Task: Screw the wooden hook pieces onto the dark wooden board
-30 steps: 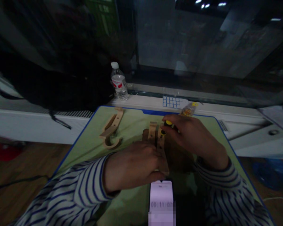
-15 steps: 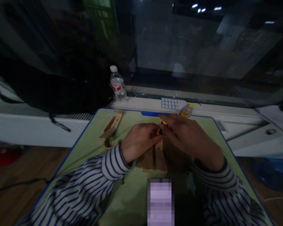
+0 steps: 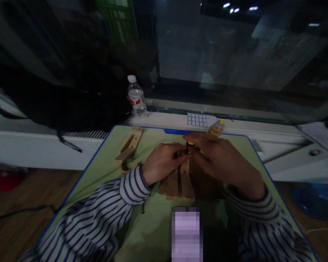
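My right hand (image 3: 218, 154) is closed round a short screwdriver (image 3: 191, 143) with a yellow and black handle, held upright over a wooden assembly (image 3: 186, 185). Thumb and fingers of my left hand (image 3: 161, 162) pinch together at the screwdriver's lower end, on top of the wood; what sits between them is hidden. Flat slats lie side by side in the assembly, and a small dark hole shows in the right one. Further left on the table rests another wooden piece (image 3: 132, 145) with drilled holes, beside a curved wooden part (image 3: 128, 169).
The green table (image 3: 98, 163) has a blue edge. A phone with a blurred screen (image 3: 187, 233) lies at the near side. On the sill stand a water bottle (image 3: 137, 100), a blue-gridded sheet (image 3: 198, 119) and a clear plastic bag (image 3: 216, 128). A black bag (image 3: 57, 102) lies left.
My right hand has shifted slightly, turning a little at the screwdriver, so more of its handle shows. My left hand has moved slightly right, still at the wood.
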